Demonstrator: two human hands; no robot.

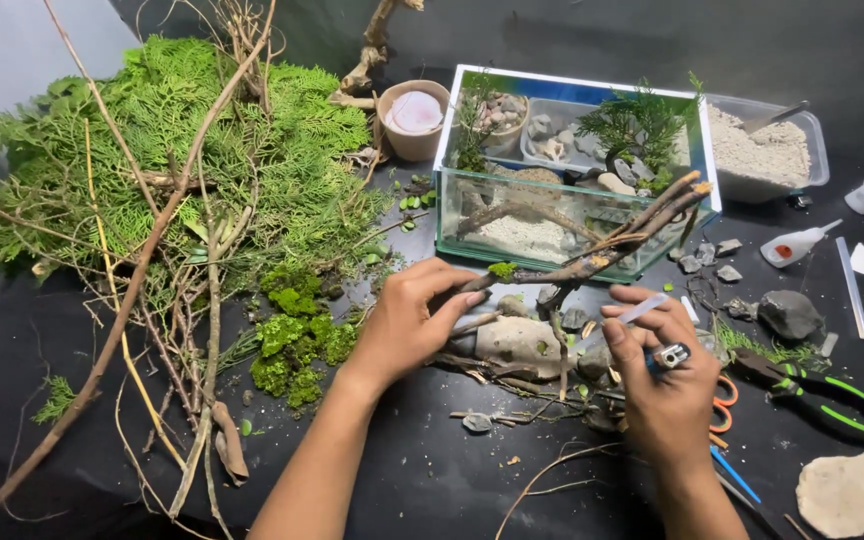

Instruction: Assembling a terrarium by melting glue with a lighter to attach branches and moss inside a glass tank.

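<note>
My left hand [407, 320] grips the lower end of a forked brown branch [612, 245] that slants up to the right, in front of a small glass tank [572, 215]. A tuft of green moss [501, 269] sits on the branch near my fingers. My right hand [657, 375] holds a thin clear tube [642, 310] pointed toward the branch, and there is a ring on one finger. Below the branch lies a flat beige stone [522, 343] among twigs and small pebbles.
A big heap of green fronds and dry twigs [162, 170] fills the left. Moss clumps [297, 335] lie beside it. Also here are a clay pot [412, 120], a tub of white sand [767, 150], a glue bottle [795, 243], a dark rock [790, 315], black-green pliers [812, 390], orange scissors [722, 408] and a flat stone [852, 492].
</note>
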